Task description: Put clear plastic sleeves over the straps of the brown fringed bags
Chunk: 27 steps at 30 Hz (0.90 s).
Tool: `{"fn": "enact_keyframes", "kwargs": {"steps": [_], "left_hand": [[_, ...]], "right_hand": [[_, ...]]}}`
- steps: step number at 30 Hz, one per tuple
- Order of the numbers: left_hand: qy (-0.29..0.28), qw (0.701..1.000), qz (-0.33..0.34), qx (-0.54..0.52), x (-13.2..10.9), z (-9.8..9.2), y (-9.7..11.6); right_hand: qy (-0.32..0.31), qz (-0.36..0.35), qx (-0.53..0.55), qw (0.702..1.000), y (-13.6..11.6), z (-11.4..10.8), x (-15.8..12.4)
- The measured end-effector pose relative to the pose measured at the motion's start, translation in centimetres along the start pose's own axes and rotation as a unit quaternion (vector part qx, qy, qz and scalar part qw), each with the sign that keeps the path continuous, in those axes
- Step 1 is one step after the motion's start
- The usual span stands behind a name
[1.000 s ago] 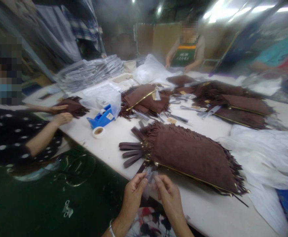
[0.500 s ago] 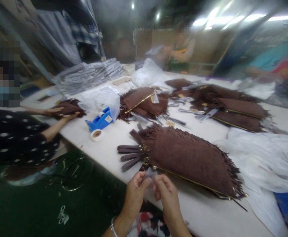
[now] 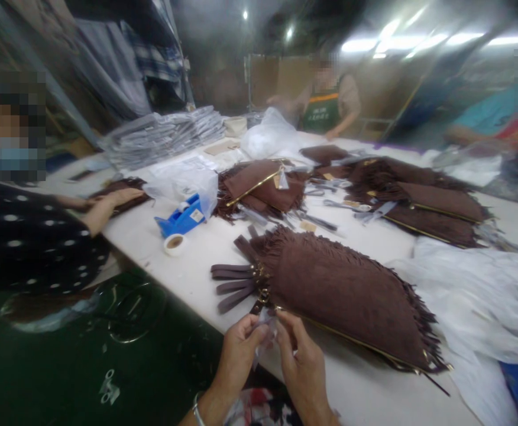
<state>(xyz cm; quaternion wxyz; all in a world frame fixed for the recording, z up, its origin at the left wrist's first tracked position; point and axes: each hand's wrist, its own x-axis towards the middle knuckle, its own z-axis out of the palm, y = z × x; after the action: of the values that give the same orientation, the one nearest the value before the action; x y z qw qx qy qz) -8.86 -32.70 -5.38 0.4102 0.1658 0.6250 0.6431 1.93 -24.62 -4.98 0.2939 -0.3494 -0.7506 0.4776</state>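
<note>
My left hand (image 3: 241,349) is closed, its thumb and fingers pinching a small piece of clear plastic film (image 3: 265,319) at the table's near edge. Close beside it, my right hand (image 3: 302,358) has its fingers bent toward the same film; whether they grip it is hard to see. Just beyond my hands lies a stack of brown suede fringed bags (image 3: 339,287), gold zippers along the near side. Several brown wrist straps (image 3: 232,287) with gold clasps fan out from the stack's left end. One clasp end lies right by the film.
A blue tape dispenser (image 3: 181,216) and a tape roll (image 3: 174,244) stand to the left. More fringed bags (image 3: 440,201) lie farther back. White plastic sheeting (image 3: 476,296) covers the right side. A co-worker in a dotted top (image 3: 32,236) handles a brown bag; other people stand behind the table.
My right fingers have opened slightly from the pinch, and the film hangs lower near my left hand. The left co-worker's hands have shifted over the bag; the far person has lowered an arm.
</note>
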Motion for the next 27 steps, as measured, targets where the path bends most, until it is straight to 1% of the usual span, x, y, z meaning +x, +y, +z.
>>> {"fn": "enact_keyframes", "kwargs": {"steps": [9,14,16,19,23,25,27], "left_hand": [[-0.030,0.995,0.053,0.084,0.9,0.4,0.8],[-0.019,0.986,0.083,0.142,0.8,0.4,1.5],[-0.008,0.980,0.100,0.174,0.7,0.4,1.6],[0.009,0.968,0.125,0.219,0.7,0.3,1.4],[0.016,0.956,0.147,0.253,0.8,0.3,1.1],[0.019,0.950,0.151,0.272,0.7,0.3,1.0],[0.022,0.944,0.152,0.291,0.7,0.2,0.9]], "right_hand": [[-0.031,-0.009,-0.010,0.999,0.2,-0.3,0.3],[0.032,0.058,0.002,0.998,0.8,0.0,-0.4],[0.041,0.086,0.032,0.995,1.0,0.3,-0.7],[0.036,0.139,0.114,0.983,1.1,0.9,-0.8],[0.007,0.198,0.255,0.947,1.2,1.7,0.1],[-0.005,0.209,0.296,0.932,1.4,2.0,0.6],[-0.005,0.218,0.315,0.924,1.6,2.2,0.9]]}}
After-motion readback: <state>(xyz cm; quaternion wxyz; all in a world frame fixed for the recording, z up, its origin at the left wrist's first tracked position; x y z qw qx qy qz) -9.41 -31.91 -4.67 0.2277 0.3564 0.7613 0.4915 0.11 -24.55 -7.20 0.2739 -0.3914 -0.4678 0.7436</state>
